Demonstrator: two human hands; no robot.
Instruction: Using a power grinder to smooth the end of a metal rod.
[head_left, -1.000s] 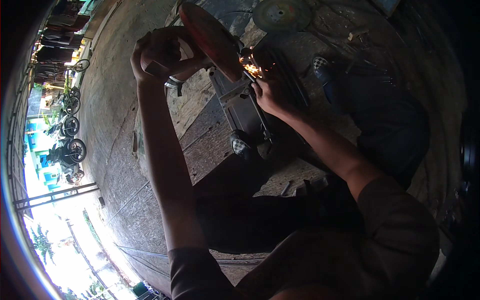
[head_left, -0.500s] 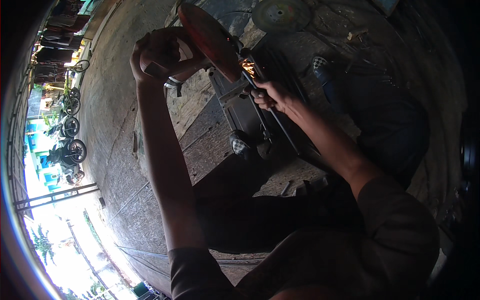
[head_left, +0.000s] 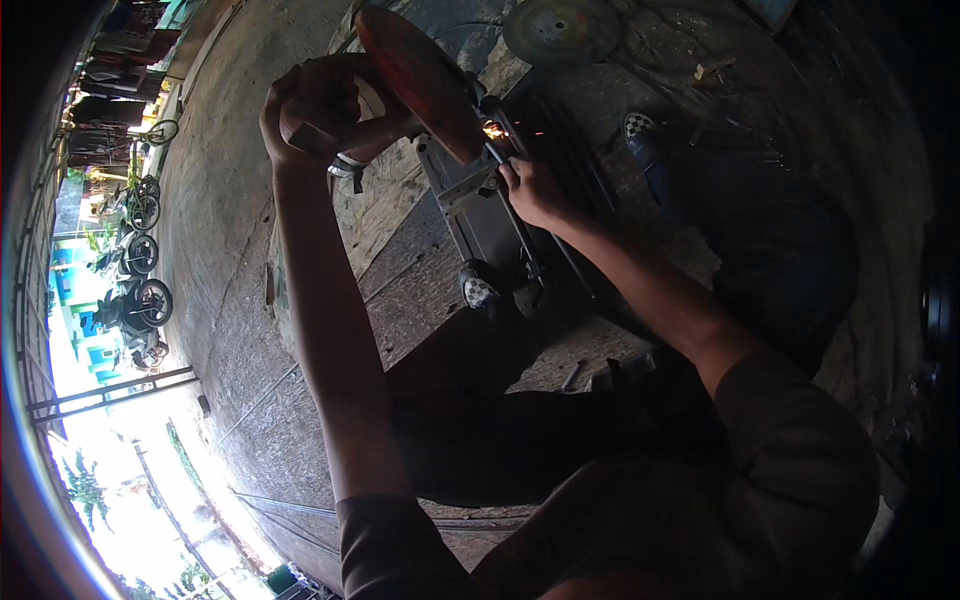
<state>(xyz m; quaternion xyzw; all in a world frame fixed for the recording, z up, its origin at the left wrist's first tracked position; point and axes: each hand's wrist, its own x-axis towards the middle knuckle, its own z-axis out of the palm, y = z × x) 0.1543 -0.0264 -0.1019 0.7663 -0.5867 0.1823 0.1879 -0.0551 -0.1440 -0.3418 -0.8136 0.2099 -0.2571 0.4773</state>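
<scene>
Concrete floor (head_left: pixel 235 260), dim light; cut-off saw (head_left: pixel 440 110) sits on the floor at upper centre, its large reddish disc (head_left: pixel 410 70) tilted, its grey metal base (head_left: pixel 470 205) running toward the lower right; left hand (head_left: pixel 284 112) raised at the saw's handle end, fingers closed around it, detail dark; right hand (head_left: pixel 535 190) gripping a thin metal rod (head_left: pixel 497 153), thumb side toward the disc; rod's tip reaches the disc's lower right edge, its far length running out past the hand beside the base; small cluster of orange sparks (head_left: pixel 492 130) at that edge, a few specks off to its right, near the fingers.

Around the work: one checkered shoe (head_left: pixel 480 290) just beside the lower end of the base, the other checkered shoe (head_left: pixel 640 128) to the right, well apart from it; long dark bars (head_left: pixel 580 160) on the floor between base and right shoe; spare round disc (head_left: pixel 563 30) lying flat above; far left, in bright light, parked motorcycles (head_left: pixel 140 305), a bicycle (head_left: pixel 162 130) and hanging clothes (head_left: pixel 112 85).
</scene>
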